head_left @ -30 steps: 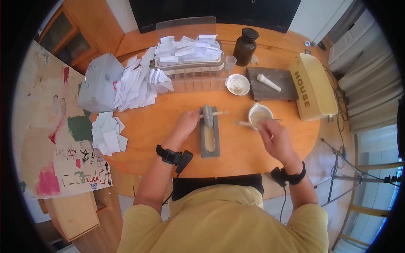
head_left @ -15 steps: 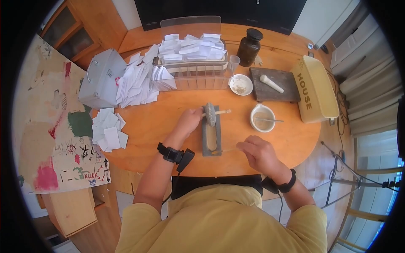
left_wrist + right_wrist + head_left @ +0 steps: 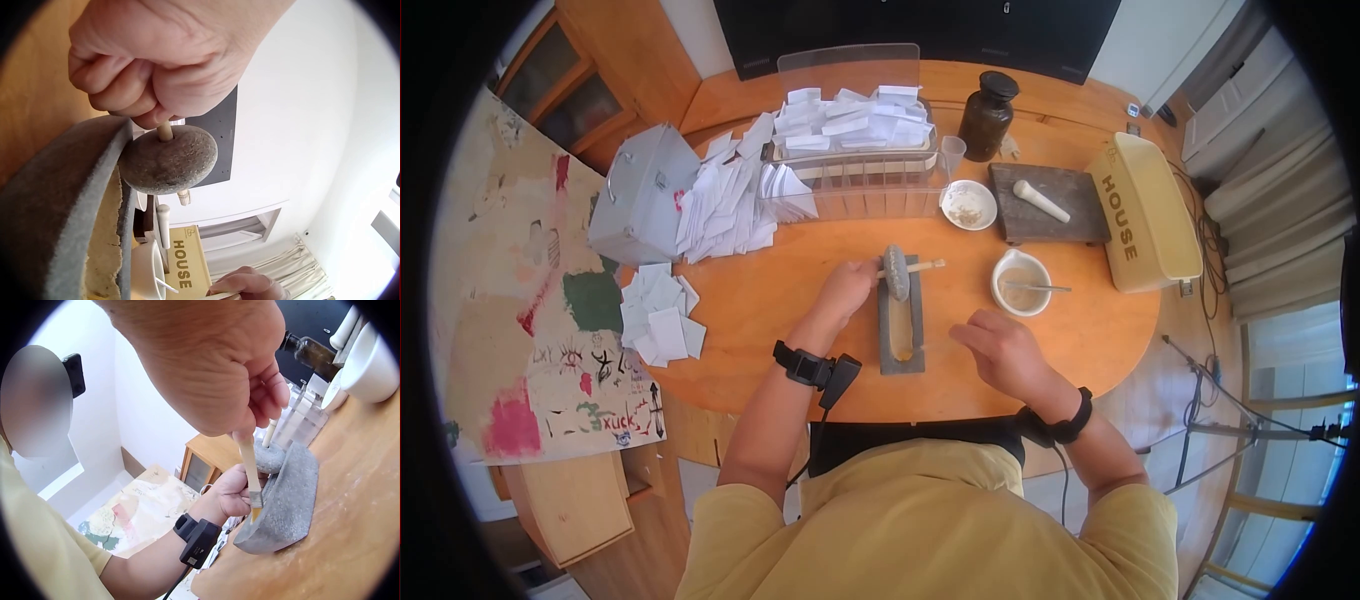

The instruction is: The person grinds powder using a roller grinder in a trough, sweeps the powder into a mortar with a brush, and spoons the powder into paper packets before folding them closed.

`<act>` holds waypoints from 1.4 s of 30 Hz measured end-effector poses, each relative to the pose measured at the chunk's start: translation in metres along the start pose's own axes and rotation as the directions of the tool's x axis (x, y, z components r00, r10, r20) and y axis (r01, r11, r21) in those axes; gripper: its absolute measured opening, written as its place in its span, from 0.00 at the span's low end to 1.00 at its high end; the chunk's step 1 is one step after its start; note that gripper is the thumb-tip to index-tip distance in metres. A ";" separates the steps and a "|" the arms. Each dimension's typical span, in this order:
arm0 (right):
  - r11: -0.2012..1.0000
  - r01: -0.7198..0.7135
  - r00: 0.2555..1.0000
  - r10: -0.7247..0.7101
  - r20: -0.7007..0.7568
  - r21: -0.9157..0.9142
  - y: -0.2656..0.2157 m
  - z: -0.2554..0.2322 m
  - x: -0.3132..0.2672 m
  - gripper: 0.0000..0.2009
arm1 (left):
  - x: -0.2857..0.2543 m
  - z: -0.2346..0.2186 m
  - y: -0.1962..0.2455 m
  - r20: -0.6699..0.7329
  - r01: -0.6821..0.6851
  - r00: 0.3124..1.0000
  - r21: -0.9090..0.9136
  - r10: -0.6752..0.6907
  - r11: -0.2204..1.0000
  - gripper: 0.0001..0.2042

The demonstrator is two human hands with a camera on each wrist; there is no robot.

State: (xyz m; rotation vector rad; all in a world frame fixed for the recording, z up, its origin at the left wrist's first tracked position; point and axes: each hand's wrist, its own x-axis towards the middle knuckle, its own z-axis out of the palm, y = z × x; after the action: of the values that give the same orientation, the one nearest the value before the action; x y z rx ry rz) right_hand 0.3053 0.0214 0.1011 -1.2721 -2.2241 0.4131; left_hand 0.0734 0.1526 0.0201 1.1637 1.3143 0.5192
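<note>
My left hand (image 3: 849,290) grips one end of a wooden rod through a grey stone wheel (image 3: 895,274); the wheel (image 3: 170,160) stands upright at the far end of a long stone trough (image 3: 903,366). Tan powder (image 3: 105,244) lines the trough's hollow. In the right wrist view my right hand (image 3: 212,369) pinches the handle of a flat brush (image 3: 250,465), its yellow bristles down at the trough's (image 3: 289,503) near end. From above, this hand (image 3: 1012,358) is right of the trough, and the brush barely shows.
A white mortar (image 3: 998,289) with a thin stick stands right of the trough. Behind are a white dish (image 3: 968,205), a dark board (image 3: 1060,228) with a pestle (image 3: 1040,200), a brown bottle (image 3: 986,120) and a yellow bin (image 3: 1148,215). Paper slips (image 3: 725,205) lie left.
My right hand has come from beside the mortar toward me and left, bringing the brush to the trough's near end. The left hand and wheel have hardly moved.
</note>
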 end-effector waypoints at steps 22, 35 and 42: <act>0.995 0.017 1.000 -0.015 0.026 -0.095 -0.005 -0.002 0.012 0.16 | 0.001 0.003 -0.006 -0.009 -0.005 1.000 -0.017 0.005 1.000 0.14; 0.995 -0.002 1.000 0.003 0.016 -0.095 -0.004 0.005 0.015 0.14 | -0.005 0.003 0.003 0.019 0.018 1.000 -0.011 -0.018 1.000 0.23; 0.998 0.000 1.000 0.000 0.010 -0.066 -0.008 -0.002 0.016 0.13 | -0.008 0.007 0.006 0.001 -0.005 1.000 -0.074 0.005 0.997 0.22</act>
State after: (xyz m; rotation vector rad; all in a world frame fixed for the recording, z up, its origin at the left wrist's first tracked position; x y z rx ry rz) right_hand 0.2943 0.0311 0.1111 -1.3066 -2.2627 0.3496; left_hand 0.0799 0.1452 0.0279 1.1067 1.2810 0.5657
